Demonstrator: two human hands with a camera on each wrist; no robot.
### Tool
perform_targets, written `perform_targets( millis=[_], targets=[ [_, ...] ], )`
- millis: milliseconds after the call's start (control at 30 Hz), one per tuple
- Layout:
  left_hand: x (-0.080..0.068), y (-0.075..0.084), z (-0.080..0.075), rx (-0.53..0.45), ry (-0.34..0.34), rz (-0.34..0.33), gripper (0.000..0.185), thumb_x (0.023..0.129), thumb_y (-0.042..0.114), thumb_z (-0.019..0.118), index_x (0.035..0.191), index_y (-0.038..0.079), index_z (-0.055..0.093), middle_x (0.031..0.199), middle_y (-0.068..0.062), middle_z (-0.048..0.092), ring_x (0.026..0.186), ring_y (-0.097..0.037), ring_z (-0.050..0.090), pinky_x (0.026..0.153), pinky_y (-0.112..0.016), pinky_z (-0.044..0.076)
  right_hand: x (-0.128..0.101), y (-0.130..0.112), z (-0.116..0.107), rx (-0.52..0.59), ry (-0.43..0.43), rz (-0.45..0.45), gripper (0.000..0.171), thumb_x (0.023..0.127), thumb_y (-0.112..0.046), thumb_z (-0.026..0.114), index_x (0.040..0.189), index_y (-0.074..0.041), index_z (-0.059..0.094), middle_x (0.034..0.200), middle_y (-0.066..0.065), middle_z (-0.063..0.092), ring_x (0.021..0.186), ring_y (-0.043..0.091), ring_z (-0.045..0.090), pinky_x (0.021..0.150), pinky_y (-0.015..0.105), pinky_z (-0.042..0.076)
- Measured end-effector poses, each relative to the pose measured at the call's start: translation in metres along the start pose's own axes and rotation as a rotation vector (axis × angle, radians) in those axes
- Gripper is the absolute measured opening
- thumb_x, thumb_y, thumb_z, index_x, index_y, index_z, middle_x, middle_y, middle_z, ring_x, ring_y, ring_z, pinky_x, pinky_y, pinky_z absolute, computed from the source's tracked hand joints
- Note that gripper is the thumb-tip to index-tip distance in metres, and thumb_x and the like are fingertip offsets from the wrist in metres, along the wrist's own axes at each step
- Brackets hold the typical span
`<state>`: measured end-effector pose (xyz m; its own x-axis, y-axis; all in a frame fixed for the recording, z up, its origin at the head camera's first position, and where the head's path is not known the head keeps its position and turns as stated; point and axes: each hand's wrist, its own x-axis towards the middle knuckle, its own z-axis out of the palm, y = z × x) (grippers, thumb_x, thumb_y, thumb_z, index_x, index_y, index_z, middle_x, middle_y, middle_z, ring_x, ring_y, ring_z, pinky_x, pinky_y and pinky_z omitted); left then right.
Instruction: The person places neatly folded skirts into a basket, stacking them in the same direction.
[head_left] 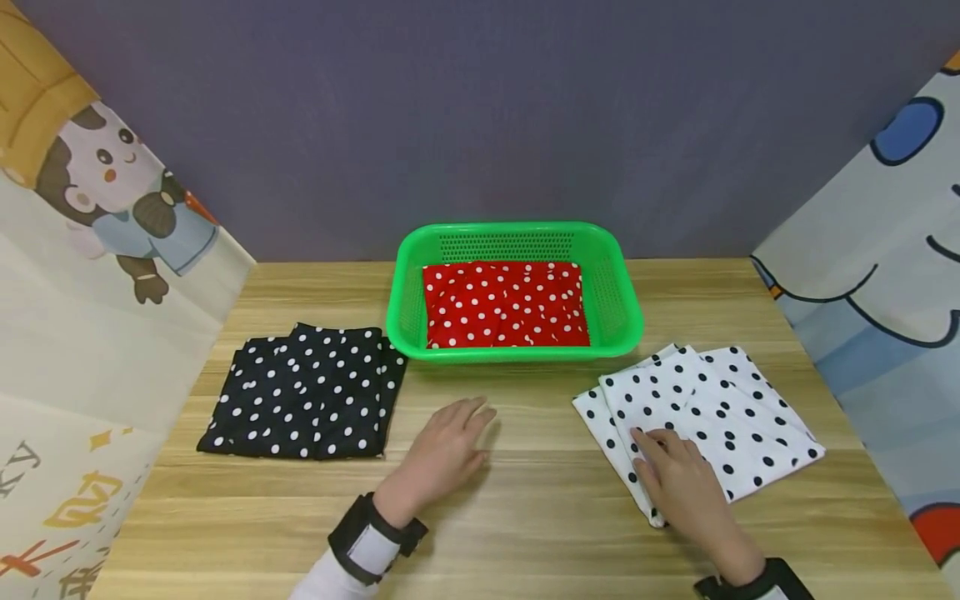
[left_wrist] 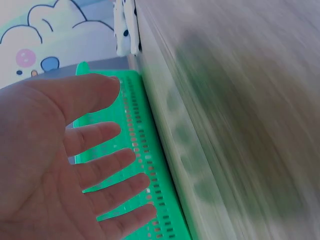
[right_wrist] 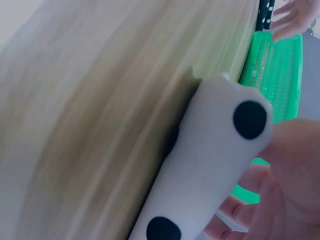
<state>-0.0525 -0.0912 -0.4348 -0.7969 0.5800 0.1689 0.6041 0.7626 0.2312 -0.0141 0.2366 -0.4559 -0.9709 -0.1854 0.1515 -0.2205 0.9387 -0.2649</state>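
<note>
Right hand [head_left: 678, 475] lying on the near left corner of a folded white cloth with black dots [head_left: 705, 417], fingers curled over its edge; in the right wrist view [right_wrist: 285, 190] grasping a lifted fold of that cloth [right_wrist: 210, 170], thumb on one side and fingertips showing under it. Cloth spread on the wooden surface [head_left: 525, 517] at the right, near the front, just right of the basket's near corner and not touching it.

Left hand [head_left: 446, 454] released, fingers straight and slightly spread, held palm down at the middle of the surface, holding nothing; cannot tell whether touching the wood. In the left wrist view [left_wrist: 75, 165] palm bare, fingers apart, green mesh wall behind them.

Farther back, at the centre, a green plastic basket [head_left: 517, 237] with perforated walls, holding a folded red cloth with white dots [head_left: 506, 304] flat on its bottom. At the left, a folded black cloth with white dots [head_left: 307, 392], its far right corner just beside the basket's near left corner. Black wrist straps on both forearms. Plain purple-grey wall behind, cartoon-printed panels at the left and right sides.
</note>
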Motion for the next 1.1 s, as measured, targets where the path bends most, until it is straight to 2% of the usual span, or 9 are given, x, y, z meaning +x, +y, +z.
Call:
perform_targets(
  millis=[133, 267, 467, 633, 800, 1100],
  targets=[
    [0.007, 0.009, 0.001, 0.018, -0.012, 0.026, 0.056, 0.078, 0.024, 0.071, 0.127, 0.008, 0.051, 0.134, -0.015, 0.046, 0.121, -0.031, 0.046, 0.101, -0.044, 0.037, 0.0, -0.007, 0.0, -0.003, -0.014, -0.012, 0.039, 0.083, -0.018, 0.064, 0.119, -0.004, 0.061, 0.103, 0.016, 0.057, 0.085, 0.031, 0.055, 0.069, 0.045, 0.046],
    [0.015, 0.019, 0.003, 0.045, -0.025, 0.06, 0.053, 0.08, 0.025, 0.068, 0.127, 0.009, 0.05, 0.135, -0.014, 0.046, 0.121, -0.03, 0.046, 0.101, -0.042, 0.037, -0.002, -0.013, 0.0, 0.001, -0.035, -0.024, 0.04, 0.083, -0.019, 0.064, 0.12, -0.003, 0.06, 0.103, 0.014, 0.058, 0.086, 0.028, 0.055, 0.071, 0.043, 0.047],
    [0.024, 0.034, 0.009, 0.063, -0.074, 0.096, 0.05, 0.082, 0.025, 0.065, 0.128, 0.012, 0.05, 0.136, -0.01, 0.045, 0.123, -0.028, 0.045, 0.102, -0.041, 0.037, -0.004, -0.019, 0.001, 0.027, -0.057, -0.064, 0.04, 0.083, -0.019, 0.065, 0.12, -0.004, 0.06, 0.11, 0.013, 0.059, 0.095, 0.029, 0.057, 0.081, 0.044, 0.047],
    [0.032, 0.044, 0.013, 0.076, -0.068, 0.151, 0.049, 0.082, 0.026, 0.064, 0.127, 0.013, 0.051, 0.136, -0.009, 0.046, 0.122, -0.028, 0.046, 0.102, -0.04, 0.037, -0.007, -0.025, 0.002, 0.052, -0.053, -0.116, 0.041, 0.082, -0.02, 0.066, 0.117, -0.002, 0.06, 0.115, 0.014, 0.06, 0.101, 0.029, 0.057, 0.086, 0.044, 0.046],
    [0.037, 0.054, 0.017, 0.085, -0.072, 0.204, 0.049, 0.083, 0.029, 0.065, 0.128, 0.013, 0.053, 0.136, -0.007, 0.047, 0.123, -0.027, 0.046, 0.102, -0.04, 0.037, -0.007, -0.034, 0.002, 0.063, -0.055, -0.17, 0.044, 0.08, -0.021, 0.068, 0.118, -0.001, 0.06, 0.118, 0.015, 0.059, 0.1, 0.028, 0.058, 0.085, 0.043, 0.048],
    [0.039, 0.063, 0.022, 0.103, -0.128, 0.217, 0.046, 0.085, 0.031, 0.062, 0.127, 0.014, 0.054, 0.138, -0.004, 0.046, 0.124, -0.026, 0.045, 0.101, -0.041, 0.038, -0.011, -0.048, 0.002, 0.074, -0.146, -0.245, 0.049, 0.083, -0.027, 0.066, 0.125, -0.004, 0.056, 0.129, 0.011, 0.054, 0.111, 0.025, 0.054, 0.092, 0.042, 0.045]
  ],
)
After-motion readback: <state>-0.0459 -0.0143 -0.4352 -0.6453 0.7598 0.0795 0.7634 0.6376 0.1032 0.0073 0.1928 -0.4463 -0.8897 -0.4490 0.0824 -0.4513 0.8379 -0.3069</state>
